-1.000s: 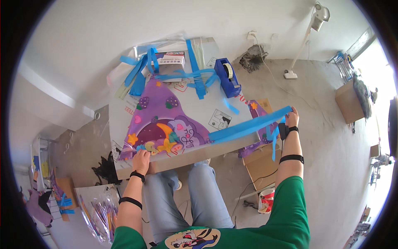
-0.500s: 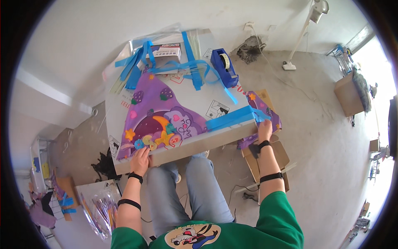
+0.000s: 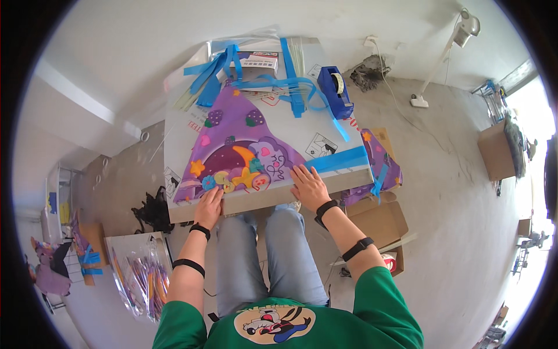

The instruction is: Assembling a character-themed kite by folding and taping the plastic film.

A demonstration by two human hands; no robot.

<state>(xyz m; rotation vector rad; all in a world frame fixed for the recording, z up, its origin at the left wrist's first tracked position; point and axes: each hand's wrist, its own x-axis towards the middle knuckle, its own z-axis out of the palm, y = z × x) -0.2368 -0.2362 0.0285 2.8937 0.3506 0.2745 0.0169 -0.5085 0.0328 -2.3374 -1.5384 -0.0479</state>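
Observation:
A purple triangular printed fabric (image 3: 229, 119), with stars, a moon and berries on it, lies flat on a white board-like table (image 3: 183, 125). My left hand (image 3: 209, 207) rests on its near edge, fingers stretched out and holding nothing. Beside the fabric's right corner, my right hand (image 3: 310, 188) lies palm down with fingers apart. A wide blue strip (image 3: 340, 159) runs from near these fingers along the table's front to its right edge. Behind it stands a blue tape dispenser (image 3: 337, 96) with a roll in it.
Blue ribbon strips (image 3: 215, 75), thin pale sticks (image 3: 296, 55) and a small box (image 3: 258, 64) occupy the table's far side. Another purple printed piece (image 3: 381, 157) hangs beyond the right edge, above an open carton (image 3: 381, 224). Plastic-wrapped items (image 3: 145, 279) lie at lower left.
My right hand has left the blue strip's right end and moved left to the fabric's corner, opening out. A short blue end now dangles at the table's right edge. My left hand stays put.

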